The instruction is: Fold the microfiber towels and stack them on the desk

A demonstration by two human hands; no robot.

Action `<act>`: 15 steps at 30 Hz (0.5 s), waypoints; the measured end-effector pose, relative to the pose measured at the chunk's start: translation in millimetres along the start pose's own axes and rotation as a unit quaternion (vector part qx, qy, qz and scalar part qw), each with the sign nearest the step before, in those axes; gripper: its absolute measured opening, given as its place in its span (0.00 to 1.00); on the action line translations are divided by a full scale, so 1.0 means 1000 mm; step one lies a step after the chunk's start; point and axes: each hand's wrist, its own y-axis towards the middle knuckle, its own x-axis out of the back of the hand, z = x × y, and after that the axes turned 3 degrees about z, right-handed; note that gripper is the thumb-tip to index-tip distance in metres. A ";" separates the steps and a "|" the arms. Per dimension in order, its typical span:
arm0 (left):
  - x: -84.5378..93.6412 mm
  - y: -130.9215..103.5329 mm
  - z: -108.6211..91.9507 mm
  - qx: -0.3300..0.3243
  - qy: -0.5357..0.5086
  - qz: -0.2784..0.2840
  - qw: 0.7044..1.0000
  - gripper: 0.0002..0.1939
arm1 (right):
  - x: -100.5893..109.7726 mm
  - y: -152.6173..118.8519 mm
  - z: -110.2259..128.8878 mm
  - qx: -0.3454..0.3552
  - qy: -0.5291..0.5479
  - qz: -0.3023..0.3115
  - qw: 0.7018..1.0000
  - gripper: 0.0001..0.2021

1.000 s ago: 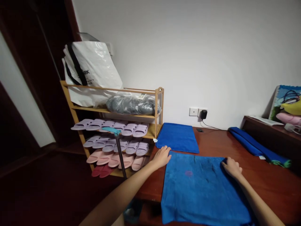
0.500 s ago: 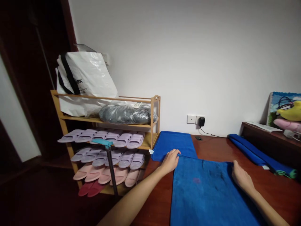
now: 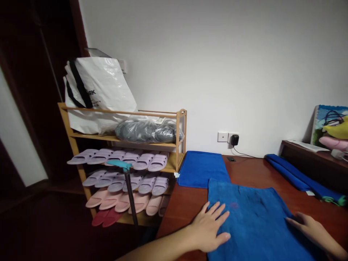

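Domestic interior, prob. a home, as shown by: tiered light-wood rack (image 3: pixel 175 162), 8 o'clock, w/ rows of moulded lilac slippers (image 3: pixel 158 161) and moulded pink slippers (image 3: pixel 139 202); glossy white tote bag (image 3: pixel 108 83) w/ black straps, 10 o'clock; polished red-brown wooden table (image 3: pixel 251 172), 4 o'clock.

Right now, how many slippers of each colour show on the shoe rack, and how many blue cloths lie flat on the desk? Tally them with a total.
Lavender slippers: 12
Pink slippers: 6, one partly hidden
Red slippers: 2
Flat blue cloths: 2, the nearer cloth partly covered by your left hand
Total: 22
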 end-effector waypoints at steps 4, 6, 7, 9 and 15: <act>-0.002 0.005 0.003 0.002 0.011 -0.005 1.000 0.34 | 0.004 -0.043 -0.018 0.009 -0.026 0.023 0.999 0.22; -0.004 0.006 0.003 -0.001 0.014 -0.005 1.000 0.34 | 0.005 -0.061 -0.017 0.009 -0.062 0.019 0.998 0.21; -0.004 0.005 0.003 -0.003 0.015 -0.006 1.000 0.34 | 0.006 -0.068 -0.013 0.008 -0.084 0.014 0.996 0.21; -0.005 0.005 0.004 -0.007 0.016 -0.007 1.000 0.33 | 0.009 -0.077 0.002 0.018 -0.143 -0.004 0.990 0.21; 0.005 0.005 0.003 0.003 0.004 -0.037 0.999 0.29 | 0.024 -0.086 0.096 0.134 -0.224 -0.101 0.960 0.16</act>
